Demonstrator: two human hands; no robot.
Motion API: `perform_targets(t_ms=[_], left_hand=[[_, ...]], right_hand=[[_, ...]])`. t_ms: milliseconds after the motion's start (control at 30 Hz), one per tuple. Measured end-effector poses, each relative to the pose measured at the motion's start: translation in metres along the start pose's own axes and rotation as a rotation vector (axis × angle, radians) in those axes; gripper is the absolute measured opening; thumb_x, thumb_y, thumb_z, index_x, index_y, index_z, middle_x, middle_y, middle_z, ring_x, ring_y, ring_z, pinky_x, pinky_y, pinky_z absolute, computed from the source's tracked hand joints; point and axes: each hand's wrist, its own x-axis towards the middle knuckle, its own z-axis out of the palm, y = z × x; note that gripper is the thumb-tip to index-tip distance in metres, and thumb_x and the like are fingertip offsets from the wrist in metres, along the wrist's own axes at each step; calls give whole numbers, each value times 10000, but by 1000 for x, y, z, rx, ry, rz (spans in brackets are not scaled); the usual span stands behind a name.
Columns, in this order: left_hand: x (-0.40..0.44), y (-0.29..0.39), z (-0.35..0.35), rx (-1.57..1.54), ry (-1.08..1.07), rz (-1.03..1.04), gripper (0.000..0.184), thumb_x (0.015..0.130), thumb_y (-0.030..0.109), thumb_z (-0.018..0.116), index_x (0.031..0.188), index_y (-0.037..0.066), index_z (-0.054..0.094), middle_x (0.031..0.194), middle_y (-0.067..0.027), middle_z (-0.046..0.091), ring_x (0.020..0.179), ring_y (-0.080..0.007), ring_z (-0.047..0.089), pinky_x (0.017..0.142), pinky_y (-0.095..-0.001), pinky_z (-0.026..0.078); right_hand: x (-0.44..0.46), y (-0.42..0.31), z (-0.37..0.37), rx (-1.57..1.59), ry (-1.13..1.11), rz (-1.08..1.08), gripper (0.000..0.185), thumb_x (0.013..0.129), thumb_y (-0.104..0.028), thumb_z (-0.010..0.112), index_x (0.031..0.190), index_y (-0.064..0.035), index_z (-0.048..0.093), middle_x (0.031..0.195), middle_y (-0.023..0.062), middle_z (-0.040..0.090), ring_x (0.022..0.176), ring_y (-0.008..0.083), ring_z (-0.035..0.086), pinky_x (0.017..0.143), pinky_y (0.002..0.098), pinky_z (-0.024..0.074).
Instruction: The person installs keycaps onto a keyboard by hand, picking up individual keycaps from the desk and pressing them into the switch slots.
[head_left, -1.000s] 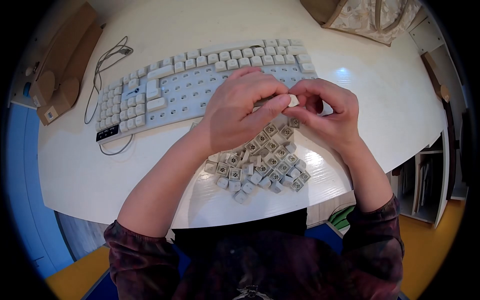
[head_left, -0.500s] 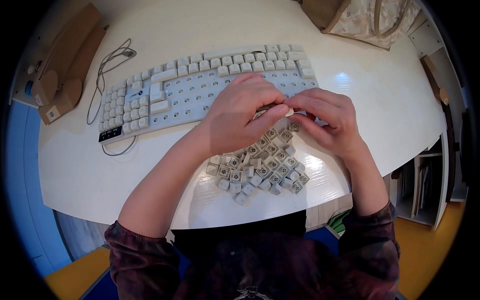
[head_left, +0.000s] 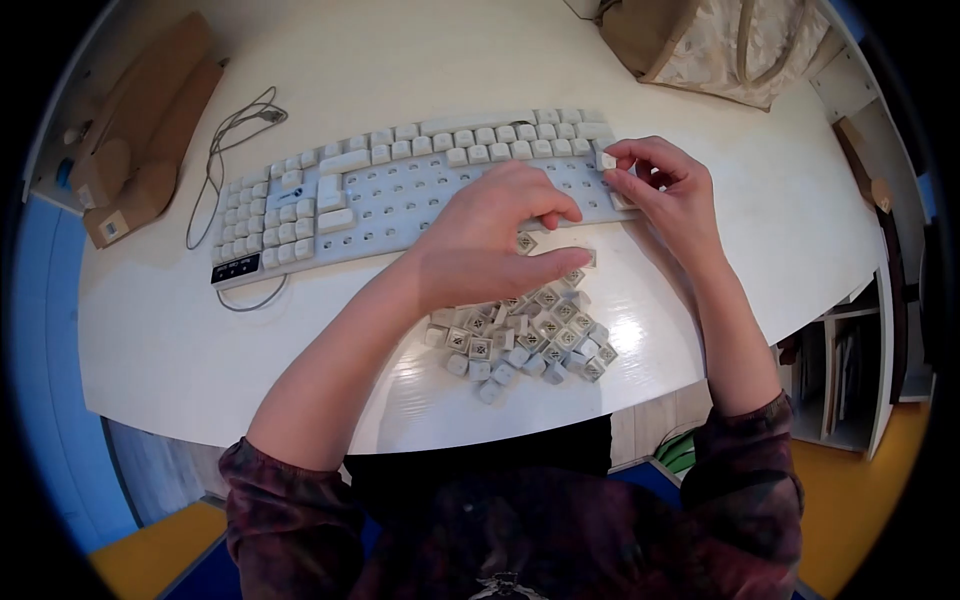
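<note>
A white keyboard [head_left: 388,206] lies across the table, with bare switch sockets showing over much of its middle. Between the thumb and fingertips of my right hand [head_left: 672,188] is a pale keycap [head_left: 605,161], held at the keyboard's right end. My left hand [head_left: 495,228] is above the keyboard's near edge, thumb and fingers apart, with nothing visible in it. It covers part of the sockets and of the loose keycap pile [head_left: 550,328] below. Many of those keycaps lie with their hollow undersides up.
A grey cable [head_left: 213,160] with a USB plug curls left of the keyboard. Brown cardboard pieces [head_left: 150,130] stand at the far left. A beige patterned bag [head_left: 705,45] sits at the back right of the white table [head_left: 760,260]. Shelves [head_left: 850,380] are on the right.
My hands have parted. The right one has moved up and right to the keyboard's end with the keycap, and the left thumb and fingers have spread. The camera view has shifted slightly.
</note>
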Motion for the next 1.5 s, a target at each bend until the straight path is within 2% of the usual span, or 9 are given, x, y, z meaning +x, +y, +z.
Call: perform_targets(t_ms=[300,433,533,567,667,767,967,1067,1500], left_hand=[[-5,2,-12,-144,97,25,194,859,172,765,975,21,727,980,-67,678,957,-193,613,884,-318,478],[-11,2,-44,-199,434,-53,178,952,128,659,1031,-18,723,1015,-50,710,945,-99,615,835,-258,491],[-25,-14,-63,-66,534,-161,190,958,119,644,1065,-22,712,1015,-43,706,954,-96,611,840,-252,487],[-33,-20,-65,8,510,-198,201,969,107,617,1110,-11,699,1015,-44,693,932,-109,613,835,-260,486],[-49,-41,-62,132,551,-121,201,930,139,618,1081,49,716,983,-106,698,877,-262,668,769,-332,516],[-54,-44,-55,212,558,-118,214,904,119,628,1089,61,717,938,-105,679,864,-282,651,775,-367,513],[-54,-40,-52,422,452,-55,250,857,107,653,1094,109,733,982,-59,665,968,-266,616,901,-404,466],[-56,-37,-53,520,401,-34,285,854,78,653,1132,83,718,1040,-78,663,976,-279,611,886,-387,475],[-54,-40,-51,543,409,-36,290,858,96,653,1141,72,714,1070,-89,650,1039,-288,597,944,-405,447]], right_hand=[[19,-34,17,88,-135,-1,204,818,-63,787,1017,-36,758,823,-24,654,696,65,467,624,223,416],[36,-49,48,105,-204,-68,211,794,-124,805,987,-45,775,826,-6,684,692,85,498,630,247,443],[46,-55,75,-27,-244,-85,249,768,-179,815,989,-71,782,832,16,707,691,131,560,648,282,480],[51,-44,86,-73,-217,-179,254,753,-204,811,978,-89,786,839,33,723,708,179,624,671,323,511],[52,-50,102,-94,-245,-107,232,752,-192,799,960,-90,790,836,45,728,729,204,661,679,344,522],[48,-49,110,-145,-201,-145,217,752,-197,798,945,-97,794,837,44,728,751,211,679,686,349,527],[50,-46,113,-190,-171,-184,195,747,-216,812,914,-117,798,823,33,714,749,213,680,677,351,527],[52,-47,113,-177,-205,-109,178,756,-221,810,903,-119,800,821,29,704,750,209,678,673,345,523],[55,-44,109,-202,-251,-181,161,802,-208,776,924,-104,796,868,34,697,783,238,670,691,354,512]])
